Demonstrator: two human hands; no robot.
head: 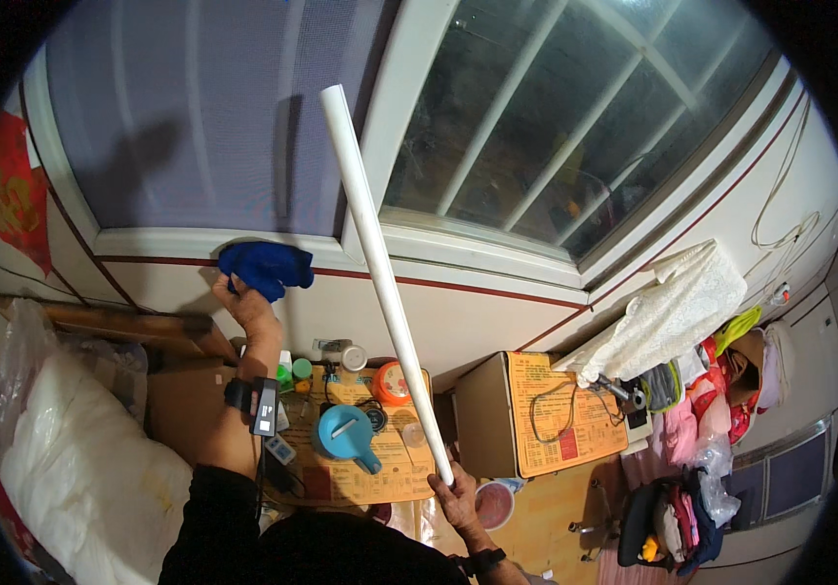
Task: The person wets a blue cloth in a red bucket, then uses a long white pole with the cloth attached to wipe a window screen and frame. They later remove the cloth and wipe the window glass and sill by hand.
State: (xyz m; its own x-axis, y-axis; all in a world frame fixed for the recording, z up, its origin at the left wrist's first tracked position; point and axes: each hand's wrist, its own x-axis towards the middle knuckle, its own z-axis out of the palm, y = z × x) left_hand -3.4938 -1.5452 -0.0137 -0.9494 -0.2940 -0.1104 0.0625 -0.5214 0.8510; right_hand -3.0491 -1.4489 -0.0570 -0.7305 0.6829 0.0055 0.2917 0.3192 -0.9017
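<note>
My left hand (247, 301) grips a dark blue cloth (265, 267) and presses it to the lower window frame (170, 243), below a bluish-grey screened pane (207, 117). Low in the picture, my right hand (457, 497) is closed around the bottom end of a long white tube (382, 270). The tube slants up and to the left, its far end standing in front of the window. To its right, a glass pane (529, 124) has pale bars behind it.
Below my arms, a small table (397, 490) holds a light blue dipper (338, 428), an orange-lidded jar (391, 383) and several bottles. A cabinet (488, 417) stands right of it. Bulky white bedding (90, 439) lies at left. A lace cloth (668, 307) and a clothes-laden chair (638, 519) are at right.
</note>
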